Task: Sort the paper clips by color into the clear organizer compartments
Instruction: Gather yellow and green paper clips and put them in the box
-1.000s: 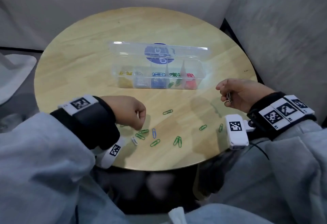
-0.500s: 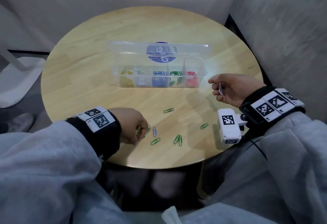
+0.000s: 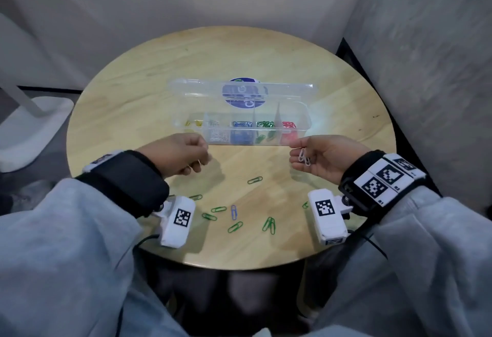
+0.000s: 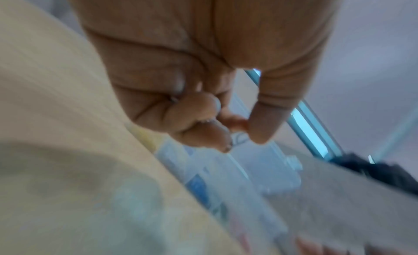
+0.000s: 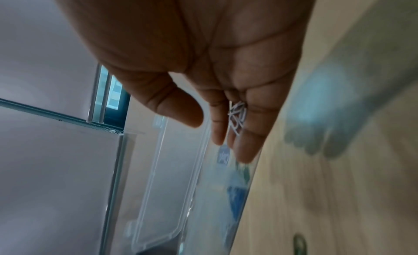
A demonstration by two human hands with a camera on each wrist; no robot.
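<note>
The clear organizer (image 3: 306, 123) sits mid-table with its lid standing open behind; its compartments hold yellow, white, blue, green and red clips from left to right. My left hand (image 3: 198, 163) hovers just in front of the box's left end, fingers curled, and pinches a pale paper clip (image 4: 239, 140) between thumb and fingertip. My right hand (image 3: 298, 155) is palm up by the box's right front corner, with a few white clips (image 3: 304, 159) lying on its nearly straight fingers (image 5: 248, 139), thumb apart. Several green clips (image 3: 269, 225) and one blue clip (image 3: 233, 212) lie loose near the front edge.
The round wooden table (image 3: 133, 102) stands in a corner between grey walls. A white lamp base (image 3: 32, 129) sits on the floor to the left. My grey sleeves and the wrist cameras (image 3: 327, 217) hang over the table's front edge.
My left hand rose from the loose clips near the front edge toward the organizer, holding a clip. My right hand turned palm up and uncurled, so the white clips now lie on its fingers.
</note>
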